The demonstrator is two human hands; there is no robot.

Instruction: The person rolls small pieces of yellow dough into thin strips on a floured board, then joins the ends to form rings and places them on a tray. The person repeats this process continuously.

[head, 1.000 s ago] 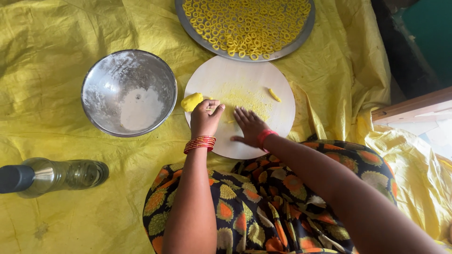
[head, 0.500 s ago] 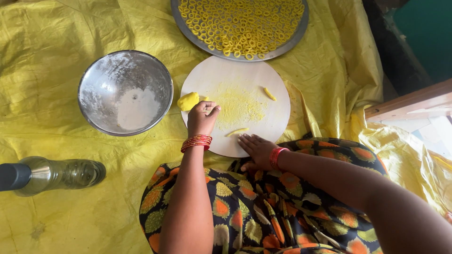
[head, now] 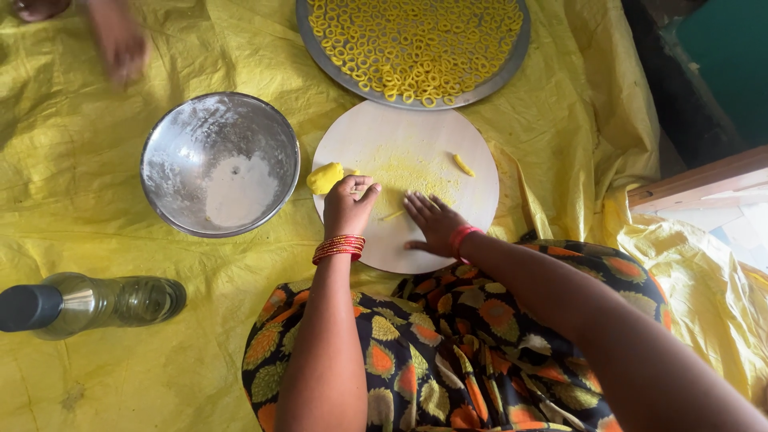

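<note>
Dough strip (head: 391, 214) now seemingly under right hand (head: 434, 221), moved forward.

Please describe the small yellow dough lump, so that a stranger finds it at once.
Find the round pale board on the yellow sheet. At its left edge, beside the steel bowl, sits the dough lump, just above the left hand. It is the only thick, rounded yellow piece.

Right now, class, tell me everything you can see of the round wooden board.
The round board is pale, smooth wood, lying flat on the yellow sheet below the tray of rings. Yellow crumbs dust its middle. A dough lump sits at its left edge, a small piece right. The left hand and right hand rest on it.
</note>
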